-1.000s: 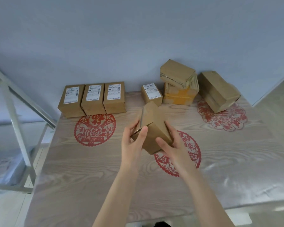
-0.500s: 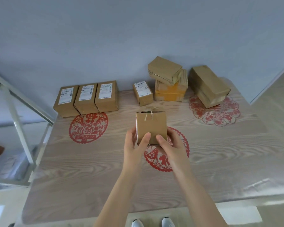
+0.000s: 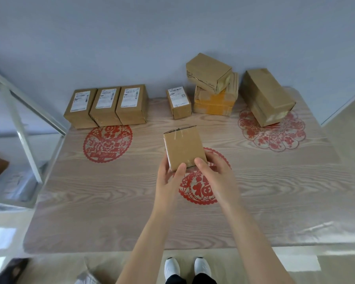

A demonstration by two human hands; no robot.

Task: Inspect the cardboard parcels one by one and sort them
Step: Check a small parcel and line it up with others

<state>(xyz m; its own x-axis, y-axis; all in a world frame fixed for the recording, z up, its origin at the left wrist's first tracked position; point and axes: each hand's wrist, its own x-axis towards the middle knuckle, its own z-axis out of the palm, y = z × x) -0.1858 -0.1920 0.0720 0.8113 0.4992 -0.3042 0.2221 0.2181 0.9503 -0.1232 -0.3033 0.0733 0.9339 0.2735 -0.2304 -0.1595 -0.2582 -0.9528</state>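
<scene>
While the person's left hand and right hand grip a small plain brown cardboard parcel, fingers curled round its lower end and thumbs on its near face, it stands upright over the middle red paper-cut circle of the pale wood-grain worktop. Along the far edge lie three labelled brown parcels side by side, a single small labelled parcel, a yellow-taped parcel bearing a tilted plain one, and a large plain parcel.

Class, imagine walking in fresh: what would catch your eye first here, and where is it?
A plain parcel, gripped by the left hand and right hand, mid-scene. Three labelled parcels sit side by side back left; a loose pile sits back right. Red paper-cuts mark the table.
</scene>
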